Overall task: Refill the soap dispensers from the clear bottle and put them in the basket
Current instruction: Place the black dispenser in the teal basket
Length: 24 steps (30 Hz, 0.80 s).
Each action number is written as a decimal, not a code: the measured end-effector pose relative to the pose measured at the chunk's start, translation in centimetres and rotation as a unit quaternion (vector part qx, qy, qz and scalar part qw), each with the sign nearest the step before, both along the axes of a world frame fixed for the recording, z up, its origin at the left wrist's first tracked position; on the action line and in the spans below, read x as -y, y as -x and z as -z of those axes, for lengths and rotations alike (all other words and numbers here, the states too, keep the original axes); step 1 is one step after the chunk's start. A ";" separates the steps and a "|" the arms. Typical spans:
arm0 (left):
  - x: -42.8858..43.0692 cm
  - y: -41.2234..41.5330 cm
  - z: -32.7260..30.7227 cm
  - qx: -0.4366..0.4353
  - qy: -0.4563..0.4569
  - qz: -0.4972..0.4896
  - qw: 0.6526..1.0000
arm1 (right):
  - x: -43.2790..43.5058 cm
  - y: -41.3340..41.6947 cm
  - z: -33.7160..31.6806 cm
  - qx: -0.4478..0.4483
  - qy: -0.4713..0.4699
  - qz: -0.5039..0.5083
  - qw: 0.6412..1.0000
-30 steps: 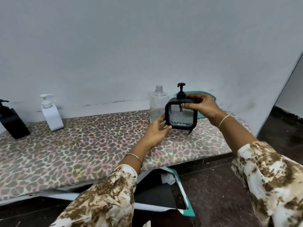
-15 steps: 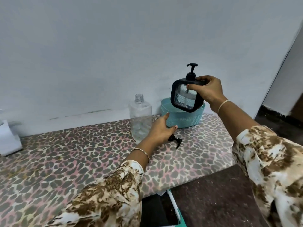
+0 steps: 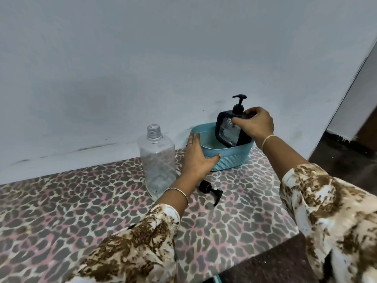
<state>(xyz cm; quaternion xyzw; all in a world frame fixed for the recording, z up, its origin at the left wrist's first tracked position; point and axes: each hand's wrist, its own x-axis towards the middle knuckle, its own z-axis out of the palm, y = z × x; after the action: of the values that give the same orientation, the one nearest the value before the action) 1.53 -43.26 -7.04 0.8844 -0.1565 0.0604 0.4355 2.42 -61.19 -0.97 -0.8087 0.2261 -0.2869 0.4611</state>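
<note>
A square black soap dispenser (image 3: 228, 129) with a clear window and a black pump stands tilted inside the teal basket (image 3: 230, 158) at the back right of the table. My right hand (image 3: 255, 123) grips its top corner. My left hand (image 3: 196, 156) holds the basket's near left rim, thumb on the front edge. The clear bottle (image 3: 158, 160) stands uncapped just left of that hand, nearly empty. A loose black pump cap (image 3: 210, 190) lies on the table in front of the basket.
The table (image 3: 81, 211) wears a leopard-print cover and backs onto a pale wall (image 3: 142, 68). Its right edge drops to a dark floor (image 3: 346, 152).
My right hand has lowered the black dispenser from above the basket down into it. My left hand has moved from beside the clear bottle onto the basket's rim.
</note>
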 end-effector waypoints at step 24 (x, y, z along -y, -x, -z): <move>-0.1 -0.1 0.7 0.009 -0.050 0.007 0.999 | -0.3 -0.1 3.5 -0.147 0.158 0.095 0.972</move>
<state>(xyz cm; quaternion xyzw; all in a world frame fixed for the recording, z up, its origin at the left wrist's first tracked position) 1.61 -43.16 -7.72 0.9035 -0.1698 0.0574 0.3894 2.52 -60.87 -4.43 -0.8793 0.3189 -0.2398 0.2600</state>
